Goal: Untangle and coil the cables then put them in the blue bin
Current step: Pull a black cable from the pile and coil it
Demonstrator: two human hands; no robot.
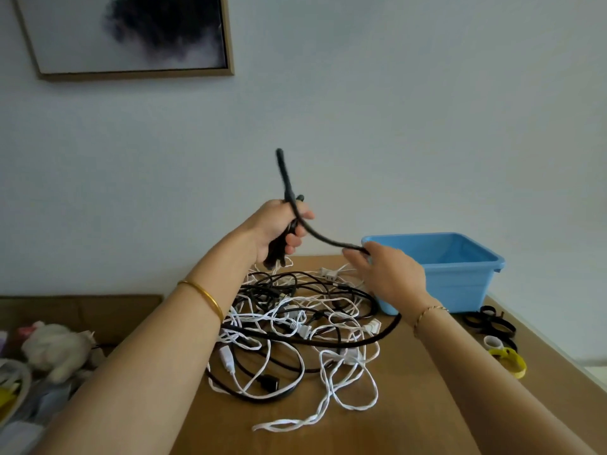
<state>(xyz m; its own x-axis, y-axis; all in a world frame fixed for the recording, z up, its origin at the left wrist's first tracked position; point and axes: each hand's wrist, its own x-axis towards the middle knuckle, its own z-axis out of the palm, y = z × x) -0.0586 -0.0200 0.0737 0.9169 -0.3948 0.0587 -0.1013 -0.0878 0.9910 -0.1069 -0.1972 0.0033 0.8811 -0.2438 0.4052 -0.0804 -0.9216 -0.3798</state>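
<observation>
**A:** Where does our black cable run?

**B:** Our left hand is clenched round the gathered loops. From there the cable sags toward four o'clock into our right hand, which pinches it lightly. The rest drops into the tangle on the table.

**A:** And the blue bin?

**B:** At three o'clock from our right hand, just beside it, so that's the nearer hand.

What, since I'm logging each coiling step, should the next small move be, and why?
Probably swing the right hand to the left hand, laying another loop: the left grips a bundle of the thick black cable, the right pinches its free run, and more trails over the pile.
</observation>
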